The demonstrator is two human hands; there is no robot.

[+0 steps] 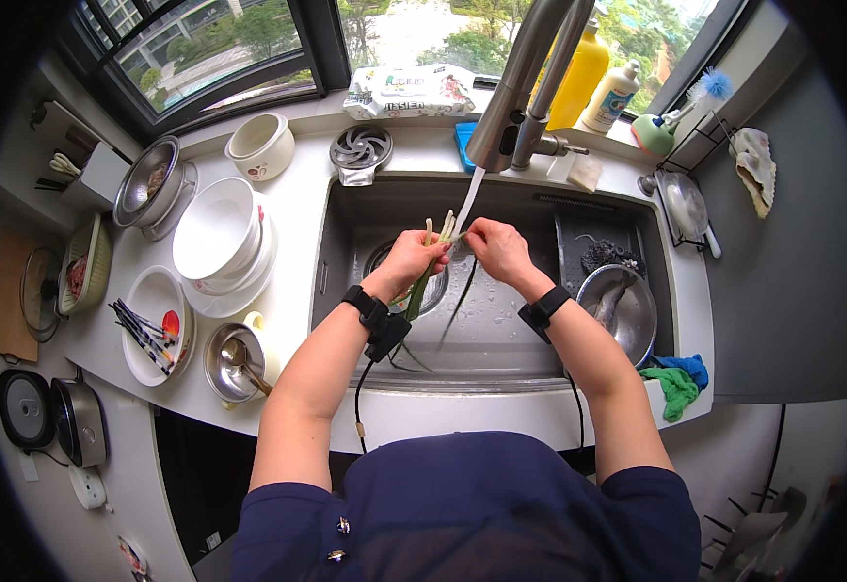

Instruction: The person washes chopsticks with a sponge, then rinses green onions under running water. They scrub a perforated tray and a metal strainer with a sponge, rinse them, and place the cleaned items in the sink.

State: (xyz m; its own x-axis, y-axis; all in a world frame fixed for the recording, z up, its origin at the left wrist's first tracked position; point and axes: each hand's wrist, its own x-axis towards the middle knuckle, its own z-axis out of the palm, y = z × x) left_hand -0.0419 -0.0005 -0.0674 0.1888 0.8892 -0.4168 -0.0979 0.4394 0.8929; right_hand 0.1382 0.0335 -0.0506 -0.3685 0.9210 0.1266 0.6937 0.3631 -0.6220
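Note:
My left hand (pixel 412 259) is closed around a bunch of green onions (pixel 416 292) over the sink (pixel 423 364). Their white ends point up beside the running water from the pull-down faucet (pixel 497 131), and the green leaves hang down past my left wrist. My right hand (pixel 497 249), just right of the stream, pinches a thin strand of green onion between thumb and fingers; a dark green leaf (pixel 461 300) hangs below it. Behind my left hand lies a round drain strainer (pixel 434 291), partly hidden. My right palm is hidden from view.
A metal bowl with a fish (pixel 612 295) stands at the sink's right side, near a dark scouring pad (pixel 605 253). White bowls (pixel 214 229), a plate with chopsticks (pixel 129 349) and a metal pot with a ladle (pixel 216 371) crowd the left counter. Cloths (pixel 674 393) lie on the right front edge.

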